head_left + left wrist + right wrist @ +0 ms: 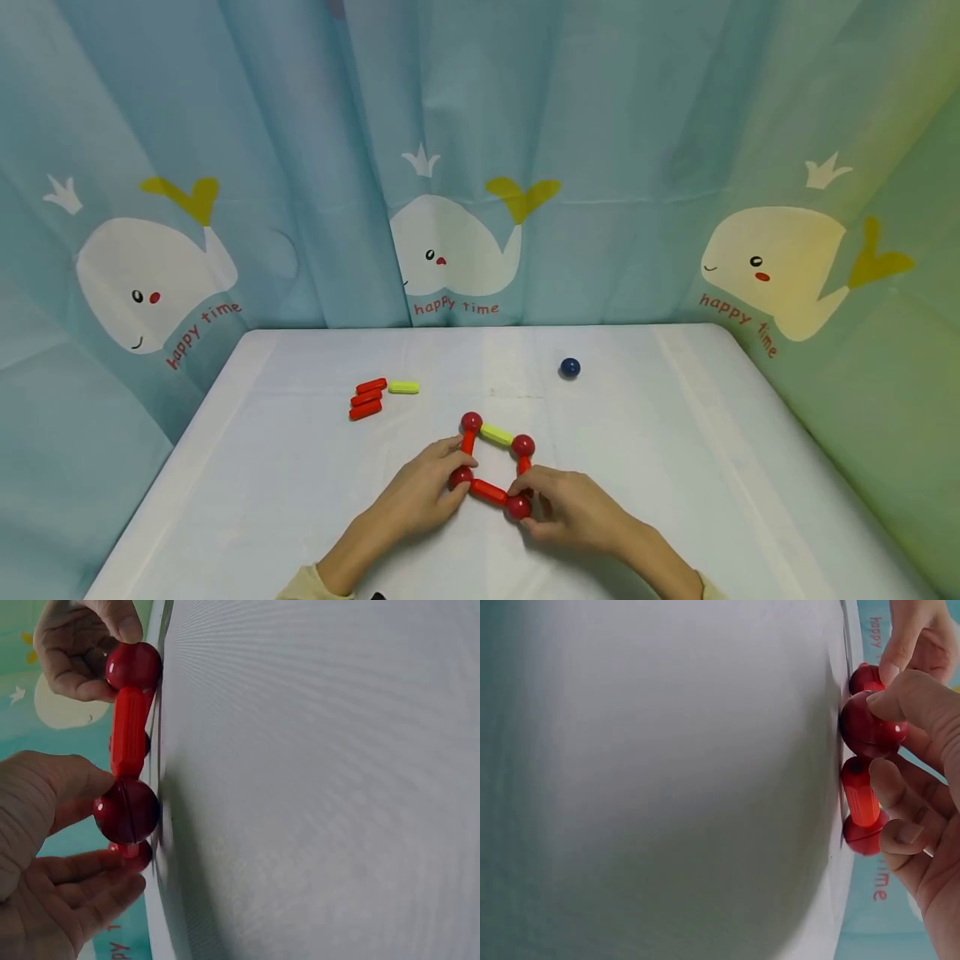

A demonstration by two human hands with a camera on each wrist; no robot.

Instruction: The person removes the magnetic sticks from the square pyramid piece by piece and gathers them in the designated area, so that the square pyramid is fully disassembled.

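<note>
A small four-sided frame of balls and sticks lay on the white tabletop, near its middle and toward the person's side. Its corners were four red balls: the back left ball, the back right ball, the front left ball and the front right ball. A yellow-green stick joined the two back balls, the left stick, in red, ran between the two on the left, and the front stick, also red, between the front pair. The right stick, red too, was joined to the back right ball; whether its near end touched the front right ball could not be told.

The left hand pinched the front left ball between thumb and fingers. The right hand held the front right ball between its thumb and fingers.

Farther back and to the left, three red sticks lay side by side, with a loose yellow-green stick just beside the farthest one. A dark blue ball lay well apart, right of the frame and near the back edge. Behind the tabletop hung a blue-green curtain printed with white whales and the words "happy time". A pale sleeve showed at the left wrist.
</note>
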